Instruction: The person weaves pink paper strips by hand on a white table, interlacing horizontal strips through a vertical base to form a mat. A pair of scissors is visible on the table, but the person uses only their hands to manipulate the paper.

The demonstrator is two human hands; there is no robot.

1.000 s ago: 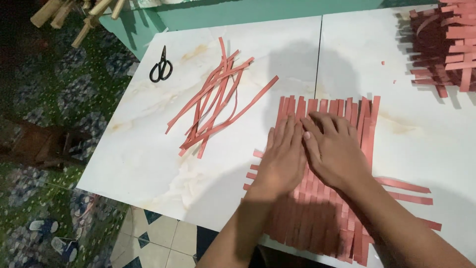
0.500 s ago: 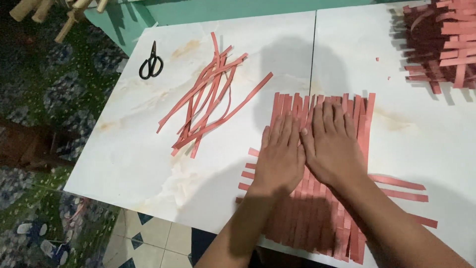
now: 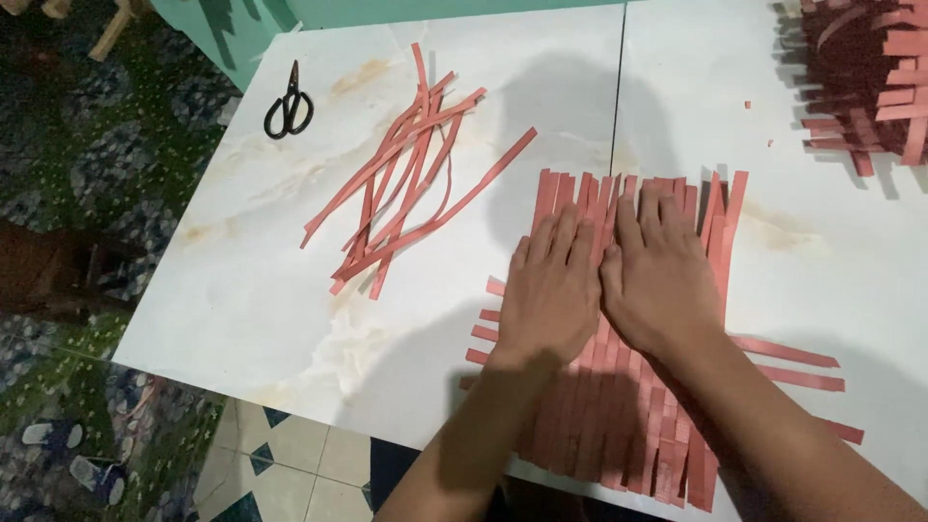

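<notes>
Woven pink paper-strip mat (image 3: pixel 633 387) lies centre-right under my flat, open left hand (image 3: pixel 549 290) and right hand (image 3: pixel 660 280), gripping nothing, so I judge uneven pressing could skew the loose strips.

On the marble-patterned table (image 3: pixel 242 290), near its front edge: a woven mat of paper strips (image 3: pixel 628 406), with left hand (image 3: pixel 549 295) and right hand (image 3: pixel 662 280) flat on top, side by side, thumbs touching. Left of the mat and farther back: a loose pile of paper strips (image 3: pixel 401 179). Farther left still, near the back left corner: scissors (image 3: pixel 288 104), apart from the pile. At the back right corner, well apart from the mat: a second woven piece (image 3: pixel 870 77), partly out of view.
</notes>
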